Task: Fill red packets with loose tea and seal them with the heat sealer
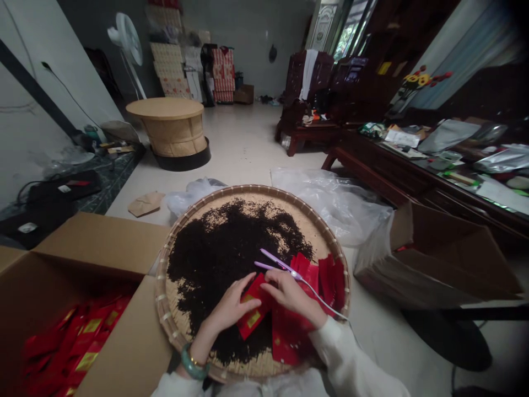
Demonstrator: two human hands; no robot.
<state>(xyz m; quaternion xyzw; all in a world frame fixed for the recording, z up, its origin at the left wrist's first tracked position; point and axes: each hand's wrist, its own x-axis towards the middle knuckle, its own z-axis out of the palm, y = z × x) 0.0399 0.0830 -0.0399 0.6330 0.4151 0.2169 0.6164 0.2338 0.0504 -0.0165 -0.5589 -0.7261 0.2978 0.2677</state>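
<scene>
White sleeve [351, 353], red packet [263, 310] (label [253, 318] illegible)

The small red packet [247, 325] is held at a slant over the near part of a round woven tray [162, 300], its upper end toward the far right, its lower end toward the near left, with gold patches on its visible face. Whether it is filled cannot be told. Just beyond it is the slim purple clamp [275, 258], its two arms spread apart, tips toward the far left, a white cord trailing to the near right. Flat red pouches [289, 343] overlap on the right side. Loose dark shreds [223, 237] lie thickly across the left and middle, thinning at the edges.
</scene>
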